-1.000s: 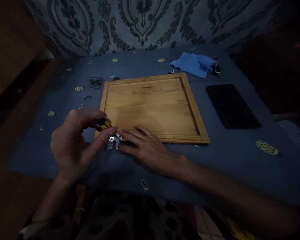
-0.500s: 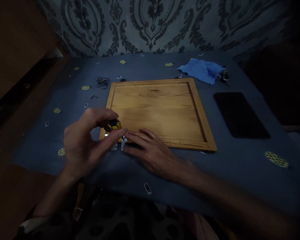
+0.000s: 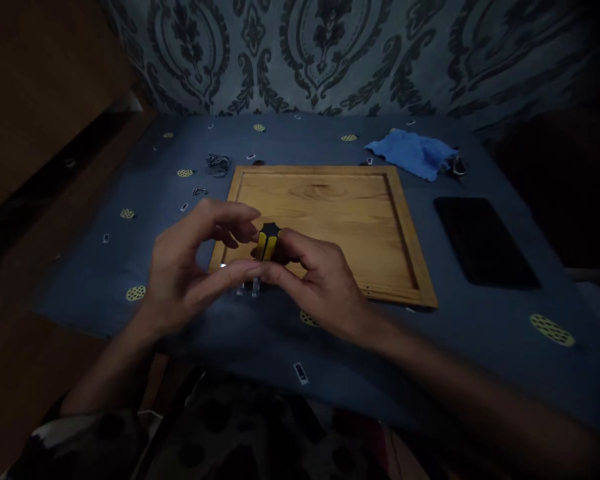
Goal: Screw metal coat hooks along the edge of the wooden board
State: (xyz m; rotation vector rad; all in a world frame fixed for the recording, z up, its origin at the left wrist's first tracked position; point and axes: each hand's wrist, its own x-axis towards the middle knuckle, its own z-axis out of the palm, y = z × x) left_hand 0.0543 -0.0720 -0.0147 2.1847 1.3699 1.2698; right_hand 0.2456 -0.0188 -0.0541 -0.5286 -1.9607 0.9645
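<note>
A small black and yellow screwdriver point(image 3: 267, 243) stands near the front left corner of a wooden tray point(image 3: 330, 220). My right hand point(image 3: 320, 283) is closed around its handle from the right. My left hand point(image 3: 190, 267) sits just to the left, fingers curled loosely, thumb and forefinger close to the screwdriver and not clearly gripping it. A small metal bracket point(image 3: 250, 288) lies on the blue cloth right below the screwdriver, at the tray's front edge.
A black phone point(image 3: 485, 241) lies right of the tray, a blue rag point(image 3: 413, 153) with keys point(image 3: 457, 167) behind it. Metal hooks point(image 3: 217, 163) and small loose parts lie at the back left. Yellow dotted discs point(image 3: 551, 329) are scattered over the blue cloth point(image 3: 455, 333).
My right hand rose from lying flat on the tray's front edge and took hold of the screwdriver handle. My left hand loosened its hold. The view shifted slightly.
</note>
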